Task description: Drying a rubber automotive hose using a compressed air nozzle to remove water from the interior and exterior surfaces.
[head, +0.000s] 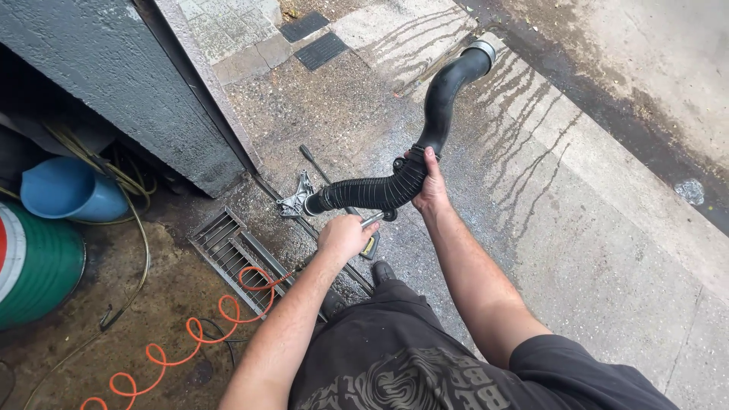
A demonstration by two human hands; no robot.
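A long black rubber hose (444, 91) with a ribbed bend and a metal clamp ring at its far end is held up over the wet pavement. My right hand (431, 186) grips it at the ribbed bend. My left hand (345, 234) is closed around a small metal tool (372, 219) just under the hose's near end. A grey metal bracket (295, 202) lies on the ground beside that end.
A metal drain grate (228, 250) sits below my left arm, with a coiled orange air line (197, 334) running over it. A green drum (34, 273) and blue bucket (68, 190) stand at left by a grey wall (129, 83). A long tool (315, 163) lies on the pavement.
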